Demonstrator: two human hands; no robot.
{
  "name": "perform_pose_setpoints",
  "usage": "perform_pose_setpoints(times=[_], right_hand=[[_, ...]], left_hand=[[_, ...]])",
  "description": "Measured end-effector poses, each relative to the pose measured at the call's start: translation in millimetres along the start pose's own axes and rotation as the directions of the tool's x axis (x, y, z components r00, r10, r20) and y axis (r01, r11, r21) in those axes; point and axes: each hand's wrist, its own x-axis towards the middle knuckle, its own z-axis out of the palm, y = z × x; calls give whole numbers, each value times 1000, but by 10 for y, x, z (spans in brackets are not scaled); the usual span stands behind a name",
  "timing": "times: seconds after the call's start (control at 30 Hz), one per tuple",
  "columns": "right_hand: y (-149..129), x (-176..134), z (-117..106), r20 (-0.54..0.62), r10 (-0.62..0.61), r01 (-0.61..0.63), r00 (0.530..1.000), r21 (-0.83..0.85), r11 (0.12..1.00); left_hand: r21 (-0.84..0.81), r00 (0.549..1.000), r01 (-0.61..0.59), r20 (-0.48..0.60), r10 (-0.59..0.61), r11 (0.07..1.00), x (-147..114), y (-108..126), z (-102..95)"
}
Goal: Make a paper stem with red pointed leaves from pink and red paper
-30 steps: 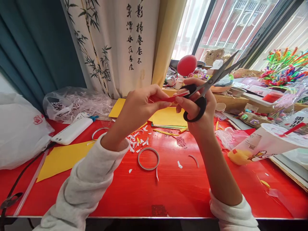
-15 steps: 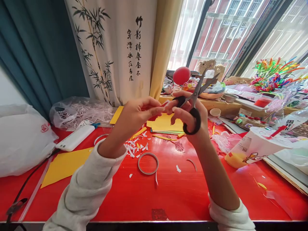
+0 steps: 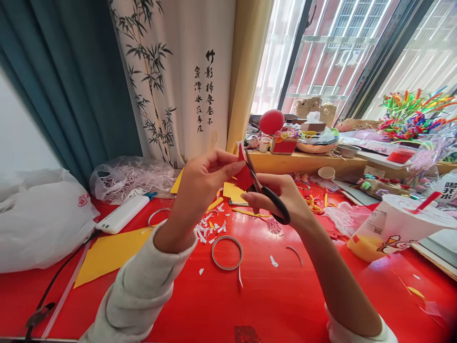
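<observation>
Paper (image 3: 243, 178), red, is pinched in the left hand (image 3: 210, 177), between it and the right hand (image 3: 285, 193), which grips scissors (image 3: 273, 197). Should that pinch slacken, I reckon the blades (image 3: 252, 166) could stray or nick the left thumb (image 3: 233, 168). Moments ago they pointed up beyond the right hand; now they're at the paper.

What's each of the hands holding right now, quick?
Left hand: closed, pinching a piece of red paper between thumb and fingers.
Right hand: closed on black-handled scissors.
</observation>
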Motion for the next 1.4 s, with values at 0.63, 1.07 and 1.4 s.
perform_pose_setpoints(times=[0.63,1.07,1.4], right_hand=[[-8,-3,110,-33,58,-58,998,8,998],[17,20,172,-84,90,-86,992,47,995],[50,20,187,-110,81,-71,991,92,993]], left_hand=[[-63,998,46,-37,-48,997,10,-43,17],[-43,998,68,-10,-68,997,26,-55,-11],[-73,996,91,-2,-91,993,20,-41,-1]])
